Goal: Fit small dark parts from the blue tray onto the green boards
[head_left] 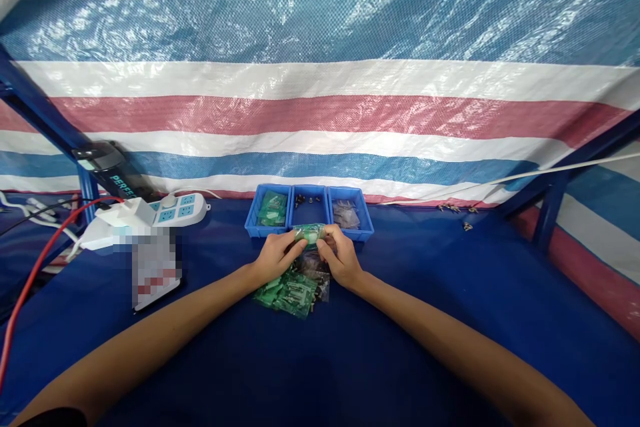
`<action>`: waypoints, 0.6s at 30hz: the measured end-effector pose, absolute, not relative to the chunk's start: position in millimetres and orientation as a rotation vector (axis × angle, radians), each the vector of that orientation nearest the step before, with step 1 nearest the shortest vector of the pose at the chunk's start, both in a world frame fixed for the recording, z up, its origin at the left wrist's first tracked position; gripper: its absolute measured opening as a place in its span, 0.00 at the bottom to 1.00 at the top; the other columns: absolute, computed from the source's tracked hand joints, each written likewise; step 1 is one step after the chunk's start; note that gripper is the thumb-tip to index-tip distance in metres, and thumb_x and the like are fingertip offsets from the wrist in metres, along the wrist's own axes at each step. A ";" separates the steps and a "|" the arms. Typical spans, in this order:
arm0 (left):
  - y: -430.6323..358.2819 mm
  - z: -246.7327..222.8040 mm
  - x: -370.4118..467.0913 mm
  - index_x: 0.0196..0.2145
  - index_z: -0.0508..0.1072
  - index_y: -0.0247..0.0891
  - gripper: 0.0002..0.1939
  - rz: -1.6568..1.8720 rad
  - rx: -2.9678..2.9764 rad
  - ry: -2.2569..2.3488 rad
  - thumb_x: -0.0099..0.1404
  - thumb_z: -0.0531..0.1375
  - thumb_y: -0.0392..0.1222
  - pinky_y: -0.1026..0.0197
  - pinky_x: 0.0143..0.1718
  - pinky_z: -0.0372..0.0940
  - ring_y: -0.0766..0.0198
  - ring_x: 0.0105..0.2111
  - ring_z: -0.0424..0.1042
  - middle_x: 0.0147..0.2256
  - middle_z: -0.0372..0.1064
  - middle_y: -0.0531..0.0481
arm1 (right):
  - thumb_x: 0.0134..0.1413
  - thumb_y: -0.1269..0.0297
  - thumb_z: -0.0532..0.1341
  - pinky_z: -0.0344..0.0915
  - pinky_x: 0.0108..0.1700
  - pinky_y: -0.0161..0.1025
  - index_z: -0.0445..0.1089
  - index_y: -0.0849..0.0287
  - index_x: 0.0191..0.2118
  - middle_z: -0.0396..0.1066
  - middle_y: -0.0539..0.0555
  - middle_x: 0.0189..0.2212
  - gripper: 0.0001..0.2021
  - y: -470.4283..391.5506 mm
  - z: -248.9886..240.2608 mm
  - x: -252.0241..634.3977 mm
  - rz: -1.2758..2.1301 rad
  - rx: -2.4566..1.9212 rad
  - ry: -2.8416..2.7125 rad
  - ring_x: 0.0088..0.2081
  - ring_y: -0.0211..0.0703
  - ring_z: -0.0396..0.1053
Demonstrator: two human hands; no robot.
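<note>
Between my two hands is a small clear plastic packet with a green tint [311, 235], pinched at both ends. My left hand [275, 257] grips its left end with thumb and fingers, and my right hand [341, 259] grips the right end. Just below the hands lies a pile of green-tinted packets [289, 293], with clear packets [320, 272] at its right side. Beyond the hands stand three joined blue bins: the left bin [254, 219] holds green packets, the middle bin [309, 213] a few small dark pieces, the right bin [367, 220] clear packets.
At the left are a white power strip [200, 208], a phone-like flat object [159, 293], a black bottle [117, 173] and a red cable [30, 287]. Several small metal pieces [450, 207] lie at the far right. A striped tarp [320, 113] hangs behind the blue table [400, 347].
</note>
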State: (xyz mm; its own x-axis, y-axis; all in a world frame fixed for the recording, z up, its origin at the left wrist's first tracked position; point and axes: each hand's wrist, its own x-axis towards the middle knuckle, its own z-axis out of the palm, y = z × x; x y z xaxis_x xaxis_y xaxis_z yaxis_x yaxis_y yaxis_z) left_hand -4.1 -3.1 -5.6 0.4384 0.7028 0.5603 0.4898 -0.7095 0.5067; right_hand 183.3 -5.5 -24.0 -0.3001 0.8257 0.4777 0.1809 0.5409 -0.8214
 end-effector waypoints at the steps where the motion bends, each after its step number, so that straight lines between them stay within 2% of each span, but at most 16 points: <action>1: -2.8 -5.7 -4.1 0.29 0.67 0.35 0.13 1.135 2.427 1.026 0.69 0.50 0.42 0.67 0.23 0.54 0.70 0.19 0.63 0.20 0.63 0.55 | 0.62 0.58 0.51 0.59 0.27 0.34 0.58 0.58 0.38 0.60 0.47 0.22 0.08 -5.5 -23.9 183.3 0.817 -0.834 -1.783 0.23 0.36 0.60; 11: -3.3 -4.5 -2.7 0.29 0.67 0.35 0.14 1.103 2.442 0.988 0.69 0.50 0.43 0.67 0.22 0.53 0.69 0.19 0.62 0.20 0.63 0.54 | 0.63 0.55 0.49 0.58 0.25 0.34 0.59 0.57 0.37 0.58 0.47 0.20 0.11 -5.8 -23.1 182.5 0.831 -0.882 -1.757 0.21 0.37 0.58; 18: -2.5 -5.1 -2.7 0.27 0.67 0.34 0.15 1.098 2.415 0.986 0.69 0.50 0.43 0.67 0.22 0.53 0.70 0.19 0.62 0.19 0.63 0.54 | 0.62 0.57 0.51 0.57 0.25 0.35 0.57 0.57 0.33 0.57 0.46 0.19 0.10 -5.8 -22.6 182.9 0.809 -0.870 -1.757 0.21 0.36 0.57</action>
